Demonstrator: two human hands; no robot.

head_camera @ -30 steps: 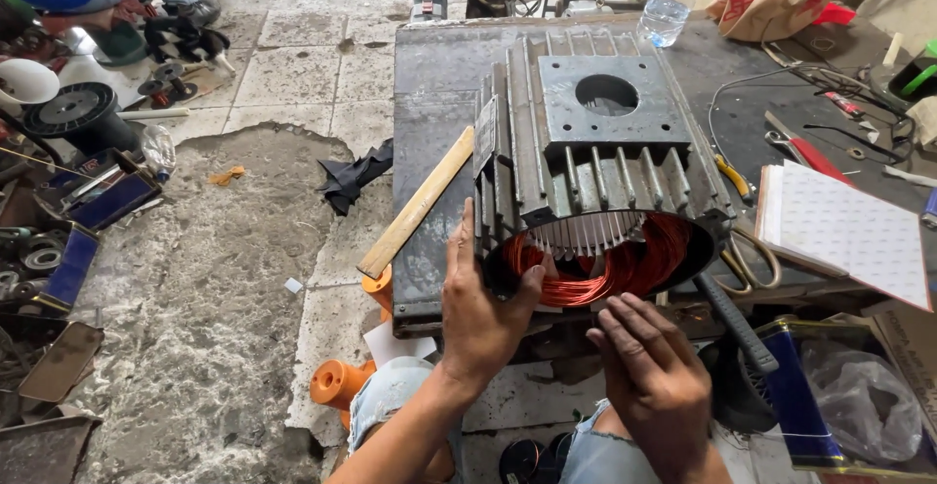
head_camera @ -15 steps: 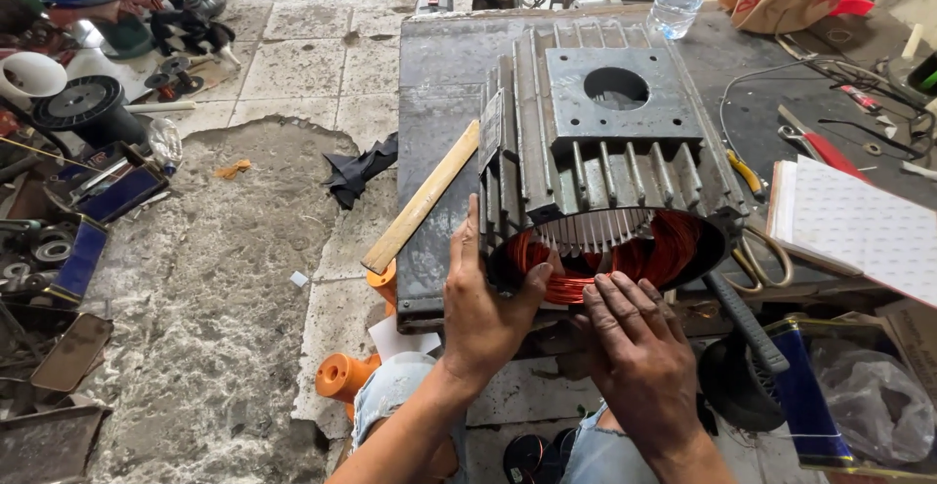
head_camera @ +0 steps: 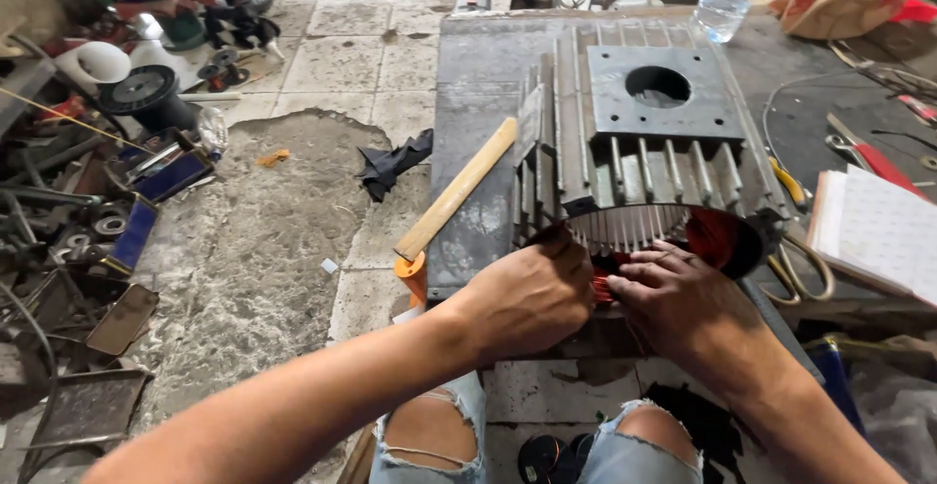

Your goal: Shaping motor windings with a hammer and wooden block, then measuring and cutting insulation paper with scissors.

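Note:
A grey finned electric motor housing [head_camera: 644,142] lies on a dark metal workbench [head_camera: 478,74], its open end toward me. Red copper windings [head_camera: 708,235] show inside the opening. My left hand [head_camera: 527,294] presses against the left lower rim of the opening, fingers curled at the windings. My right hand [head_camera: 673,303] rests beside it, fingertips pushed into the red windings at the bottom of the opening. What the fingers pinch is hidden.
A wooden hammer handle [head_camera: 457,189] lies at the bench's left edge. A squared notebook [head_camera: 874,230], yellow-handled scissors [head_camera: 795,250] and tools lie to the right. A plastic water bottle [head_camera: 724,6] stands at the back. Scrap metal and wire spools [head_camera: 146,94] cover the floor at left.
Both hands have moved closer to the opening's lower rim. The right hand rose from below the bench edge and now has its fingers in the windings.

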